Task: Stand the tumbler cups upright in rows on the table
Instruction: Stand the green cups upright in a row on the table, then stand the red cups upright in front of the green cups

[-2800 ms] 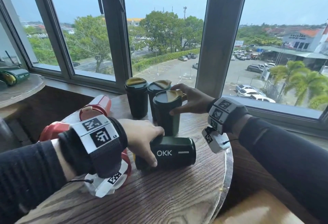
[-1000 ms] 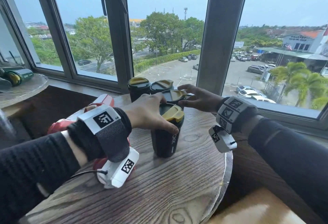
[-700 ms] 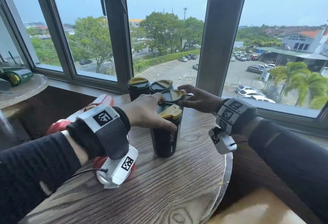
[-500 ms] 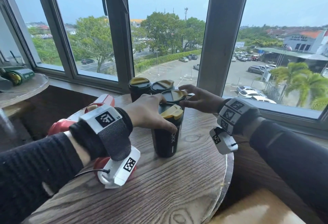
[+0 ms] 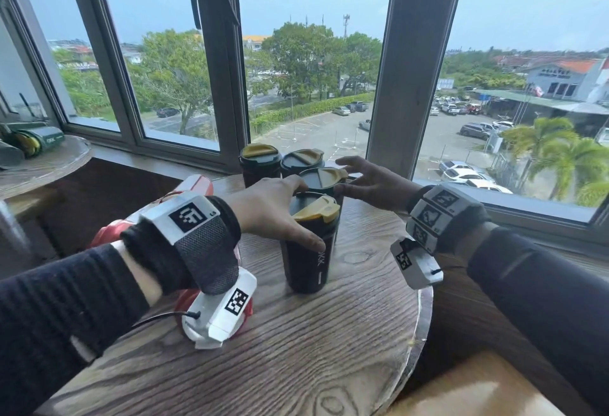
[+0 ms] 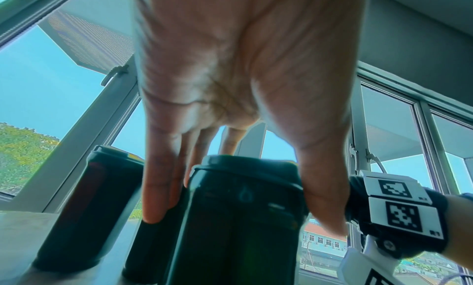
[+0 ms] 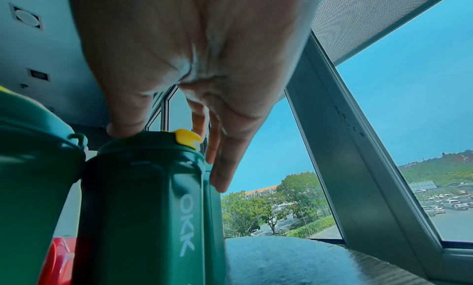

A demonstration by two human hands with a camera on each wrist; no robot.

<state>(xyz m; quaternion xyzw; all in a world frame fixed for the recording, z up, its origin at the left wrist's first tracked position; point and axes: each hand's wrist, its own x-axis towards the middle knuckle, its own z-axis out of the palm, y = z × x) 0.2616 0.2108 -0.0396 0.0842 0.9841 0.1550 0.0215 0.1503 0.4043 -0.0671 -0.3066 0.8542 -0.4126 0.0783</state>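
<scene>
From the head view I saw the round wood-grain table (image 5: 296,349) with four dark tumblers upright on it. The nearest tumbler (image 5: 311,244), a smooth dark cylinder with a yellow flip lid, stood toward my side of the table's middle. My left hand (image 5: 270,214) wrapped its top, thumb pressed on the front wall, fingers round the far side. Right behind it stood the third tumbler (image 5: 321,178), and my right hand (image 5: 372,185) hovered over that one with fingers spread and loose, gripping nothing. Two more tumblers (image 5: 260,160) stood farther back from the nearest tumbler, by the window frame (image 5: 415,63). Red glossy cups (image 5: 197,185) lay to the left of it.

In the left wrist view, my left hand (image 6: 230,87) straddled the nearest tumbler (image 6: 238,218), fingers (image 6: 156,188) down one side, thumb down the other, both against the wall.

In the right wrist view, my right hand (image 7: 192,67) hung slack over the third tumbler (image 7: 143,198), green, faceted, white lettering; the thumb tip touched its lid rim, fingers straight beside it.
</scene>
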